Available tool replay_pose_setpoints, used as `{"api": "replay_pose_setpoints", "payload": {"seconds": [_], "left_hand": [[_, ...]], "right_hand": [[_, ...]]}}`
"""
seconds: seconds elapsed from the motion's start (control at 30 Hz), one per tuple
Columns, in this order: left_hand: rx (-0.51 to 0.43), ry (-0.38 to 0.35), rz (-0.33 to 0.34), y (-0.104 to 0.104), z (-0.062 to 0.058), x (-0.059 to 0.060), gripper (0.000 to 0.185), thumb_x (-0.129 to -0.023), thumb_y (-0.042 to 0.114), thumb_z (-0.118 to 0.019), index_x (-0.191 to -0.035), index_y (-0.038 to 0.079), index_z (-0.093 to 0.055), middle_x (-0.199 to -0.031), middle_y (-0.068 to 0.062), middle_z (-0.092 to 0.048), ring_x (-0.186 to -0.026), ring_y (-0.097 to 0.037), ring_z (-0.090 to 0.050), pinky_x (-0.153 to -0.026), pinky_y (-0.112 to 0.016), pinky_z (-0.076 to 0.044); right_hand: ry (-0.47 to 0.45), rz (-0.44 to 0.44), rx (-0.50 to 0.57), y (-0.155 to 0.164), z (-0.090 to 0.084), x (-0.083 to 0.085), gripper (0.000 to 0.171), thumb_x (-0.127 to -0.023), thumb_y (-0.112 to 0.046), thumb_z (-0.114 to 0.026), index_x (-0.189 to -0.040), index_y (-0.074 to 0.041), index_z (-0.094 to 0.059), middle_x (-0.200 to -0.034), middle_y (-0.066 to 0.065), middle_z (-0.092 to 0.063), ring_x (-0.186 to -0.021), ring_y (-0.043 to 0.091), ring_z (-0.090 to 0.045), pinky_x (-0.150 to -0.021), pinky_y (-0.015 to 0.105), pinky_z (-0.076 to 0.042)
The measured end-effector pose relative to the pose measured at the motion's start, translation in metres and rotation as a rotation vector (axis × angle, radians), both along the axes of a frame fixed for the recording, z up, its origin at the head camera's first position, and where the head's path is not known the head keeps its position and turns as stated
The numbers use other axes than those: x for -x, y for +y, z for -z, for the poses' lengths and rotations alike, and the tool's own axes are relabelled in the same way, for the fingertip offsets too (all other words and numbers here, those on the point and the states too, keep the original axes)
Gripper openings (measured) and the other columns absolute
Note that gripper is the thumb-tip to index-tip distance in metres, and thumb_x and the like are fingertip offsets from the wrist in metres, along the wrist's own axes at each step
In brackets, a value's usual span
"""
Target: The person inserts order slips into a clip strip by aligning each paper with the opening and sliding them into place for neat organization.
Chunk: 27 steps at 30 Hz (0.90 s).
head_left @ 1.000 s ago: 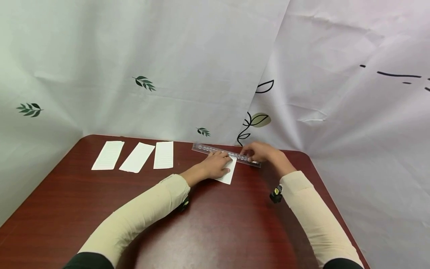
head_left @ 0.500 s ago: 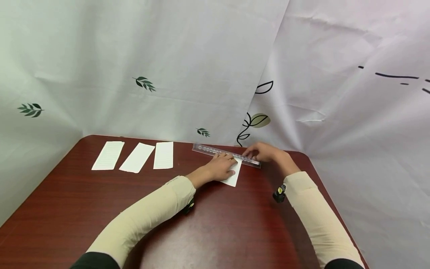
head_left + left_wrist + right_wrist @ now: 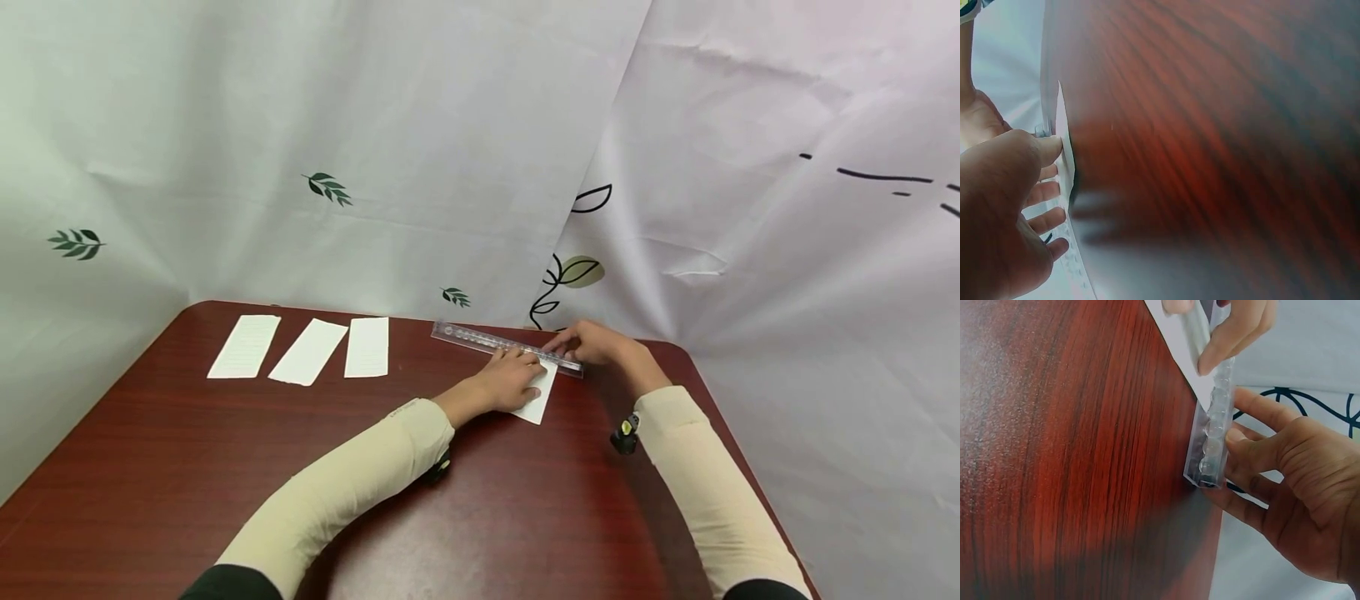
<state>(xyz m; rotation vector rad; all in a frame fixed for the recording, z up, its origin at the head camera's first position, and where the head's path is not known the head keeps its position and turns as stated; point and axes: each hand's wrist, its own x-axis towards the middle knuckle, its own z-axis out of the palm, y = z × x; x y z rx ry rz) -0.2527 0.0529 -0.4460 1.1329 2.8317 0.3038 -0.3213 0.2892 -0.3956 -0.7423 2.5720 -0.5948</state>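
A long clear plastic strip [image 3: 480, 338] with a row of round, bubble-like shapes lies near the table's back edge. In the right wrist view my right hand [image 3: 1297, 481] grips the strip [image 3: 1210, 447] near its right end, thumb at its side and fingers behind. My left hand [image 3: 510, 380] presses on a white slip of paper [image 3: 534, 410], thumb and fingers extended over it. One corner of this paper [image 3: 1185, 347] overlaps the strip in the right wrist view. Seen from the left wrist, the left hand [image 3: 1004, 187] has its fingers spread along the paper [image 3: 1065, 134].
Three white paper slips [image 3: 243, 347], faintly lined, lie side by side at the back left of the dark red wooden table [image 3: 480, 517]. A white curtain [image 3: 390, 150] with leaf prints hangs right behind the table.
My left hand has slid the paper slip to the right along the strip, closer to my right hand. The right hand stays at the strip's right end.
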Motion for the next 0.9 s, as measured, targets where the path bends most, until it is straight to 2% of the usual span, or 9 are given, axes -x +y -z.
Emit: {"api": "replay_pose_setpoints", "payload": {"seconds": [0.3,0.57,0.9], "left_hand": [[0.067,-0.006,0.019,0.014,0.002,-0.005,0.051,-0.119,0.04,-0.056,-0.166,0.022,-0.057,-0.17,0.001,-0.055,-0.159,-0.026,-0.047,-0.13,-0.054,-0.038],[0.076,-0.009,0.009,0.018,0.004,-0.005,0.052,-0.119,0.043,-0.056,-0.168,0.024,-0.055,-0.172,0.002,-0.053,-0.161,-0.025,-0.045,-0.13,-0.053,-0.038],[0.078,-0.013,0.006,0.021,0.002,-0.004,0.053,-0.119,0.044,-0.057,-0.168,0.024,-0.055,-0.174,0.002,-0.052,-0.163,-0.025,-0.044,-0.13,-0.053,-0.039]], "right_hand": [[0.024,0.013,-0.036,-0.003,0.002,-0.002,0.05,-0.093,0.017,-0.063,-0.132,-0.005,-0.084,-0.107,0.013,-0.083,-0.101,0.021,-0.072,-0.083,0.025,-0.05],[0.016,0.006,-0.035,-0.001,0.003,-0.001,0.05,-0.092,0.018,-0.06,-0.132,-0.003,-0.083,-0.105,0.013,-0.083,-0.101,0.025,-0.072,-0.082,0.025,-0.051],[-0.007,0.016,-0.028,-0.003,0.0,0.0,0.051,-0.091,0.019,-0.061,-0.133,-0.002,-0.082,-0.107,0.016,-0.083,-0.1,0.024,-0.071,-0.082,0.027,-0.051]]}}
